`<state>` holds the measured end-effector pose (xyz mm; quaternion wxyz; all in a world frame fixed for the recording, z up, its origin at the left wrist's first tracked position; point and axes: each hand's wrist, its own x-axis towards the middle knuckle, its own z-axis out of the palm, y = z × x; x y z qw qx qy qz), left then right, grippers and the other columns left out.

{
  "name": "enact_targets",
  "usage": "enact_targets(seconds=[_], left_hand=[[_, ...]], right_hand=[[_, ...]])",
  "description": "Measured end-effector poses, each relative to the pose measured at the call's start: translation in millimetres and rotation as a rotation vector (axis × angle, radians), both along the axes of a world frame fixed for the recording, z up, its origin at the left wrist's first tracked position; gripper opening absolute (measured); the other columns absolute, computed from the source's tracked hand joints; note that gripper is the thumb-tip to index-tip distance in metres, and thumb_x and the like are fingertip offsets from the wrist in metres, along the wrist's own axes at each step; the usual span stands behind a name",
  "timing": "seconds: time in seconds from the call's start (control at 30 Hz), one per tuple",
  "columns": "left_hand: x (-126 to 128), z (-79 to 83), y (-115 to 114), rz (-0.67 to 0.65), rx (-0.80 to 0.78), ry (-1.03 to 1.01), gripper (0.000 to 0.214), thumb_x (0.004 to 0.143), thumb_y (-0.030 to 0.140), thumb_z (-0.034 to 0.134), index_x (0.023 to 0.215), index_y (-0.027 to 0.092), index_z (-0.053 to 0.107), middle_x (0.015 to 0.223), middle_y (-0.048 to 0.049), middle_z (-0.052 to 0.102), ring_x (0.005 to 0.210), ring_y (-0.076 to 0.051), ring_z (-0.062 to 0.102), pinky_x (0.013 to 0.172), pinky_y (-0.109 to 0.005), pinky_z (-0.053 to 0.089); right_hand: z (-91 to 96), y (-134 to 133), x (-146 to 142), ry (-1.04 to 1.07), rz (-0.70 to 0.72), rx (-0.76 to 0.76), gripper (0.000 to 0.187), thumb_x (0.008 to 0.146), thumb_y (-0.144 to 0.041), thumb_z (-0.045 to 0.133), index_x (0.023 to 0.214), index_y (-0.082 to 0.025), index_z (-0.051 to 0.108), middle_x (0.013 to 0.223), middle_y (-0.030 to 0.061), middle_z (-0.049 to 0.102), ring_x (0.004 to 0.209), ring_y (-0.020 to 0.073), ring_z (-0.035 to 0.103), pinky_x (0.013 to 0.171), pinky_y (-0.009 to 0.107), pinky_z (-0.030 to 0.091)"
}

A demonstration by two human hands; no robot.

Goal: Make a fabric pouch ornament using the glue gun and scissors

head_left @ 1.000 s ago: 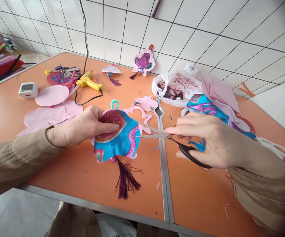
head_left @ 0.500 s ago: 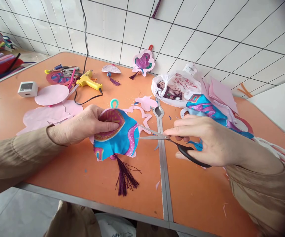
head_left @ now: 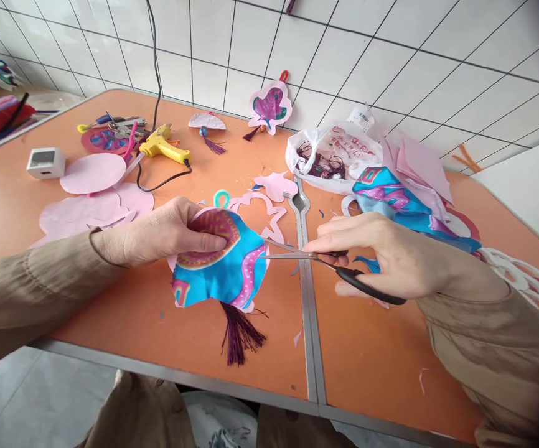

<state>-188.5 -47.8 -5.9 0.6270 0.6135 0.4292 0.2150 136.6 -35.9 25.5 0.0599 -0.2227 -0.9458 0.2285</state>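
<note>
My left hand [head_left: 157, 235] grips a fan-shaped fabric ornament [head_left: 220, 264], blue with pink and purple patterns on pink paper backing. It has a teal loop on top and a dark purple tassel [head_left: 239, 330] hanging below. My thumb presses on its upper face. My right hand [head_left: 381, 255] is closed on black-handled scissors [head_left: 325, 264]. The blades are slightly apart and their tips touch the ornament's right edge. Both are held just above the orange table [head_left: 148, 317].
A yellow glue gun [head_left: 162, 147], pink paper cut-outs [head_left: 93, 173], a small white box [head_left: 45, 163] and hand tools lie at the left. Two finished ornaments [head_left: 270, 107] rest by the tiled wall. A plastic bag [head_left: 332, 158], blue fabric [head_left: 393, 199] and pink scraps lie at the right.
The scissors have moved slightly left into the ornament's right edge, and the blades have narrowed. The view has shifted a little; my left hand keeps its grip.
</note>
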Motion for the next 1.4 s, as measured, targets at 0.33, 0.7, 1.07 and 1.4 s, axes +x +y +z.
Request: enact_targets(seconds=[0.33,0.7,1.07,1.4], left_hand=[[3,-0.8,0,-0.131,-0.071,-0.019,0.022,0.074,0.029,0.082,0.081,0.012,0.069,0.059,0.003,0.056,0.051,-0.007,0.046,0.045,-0.016,0.036],[3,0.9,0,-0.162,-0.146,-0.051,0.021,0.077,0.027,0.083,0.082,0.014,0.069,0.061,0.0039,0.056,0.053,-0.006,0.047,0.047,-0.017,0.037],[5,-1.7,1,-0.189,-0.236,-0.184,0.022,0.078,0.026,0.087,0.078,0.014,0.068,0.058,0.0032,0.053,0.049,-0.006,0.042,0.041,-0.016,0.034],[2,-4.6,2,-0.202,-0.221,-0.165,0.02,0.08,0.027,0.086,0.078,0.015,0.069,0.058,0.0032,0.051,0.048,-0.006,0.04,0.041,-0.016,0.034]], right_hand=[[-2.2,2,-1,0.053,-0.078,-0.399,0.027,0.079,-0.023,0.072,0.102,-0.012,0.08,0.071,0.0023,0.066,0.064,0.0126,0.059,0.057,0.026,0.049],[-4.0,1,-4,0.034,-0.1,-0.509,0.025,0.081,-0.022,0.071,0.102,-0.012,0.08,0.068,0.0017,0.067,0.06,0.0111,0.058,0.052,0.023,0.048],[-19.7,1,5,0.079,-0.097,-0.595,0.022,0.084,-0.025,0.072,0.101,-0.014,0.08,0.064,-0.0008,0.059,0.057,0.0111,0.058,0.047,0.021,0.049],[-12.1,2,2,-0.04,-0.101,-0.495,0.025,0.084,-0.029,0.071,0.103,-0.017,0.082,0.063,0.0001,0.063,0.051,0.0125,0.058,0.039,0.022,0.044]])
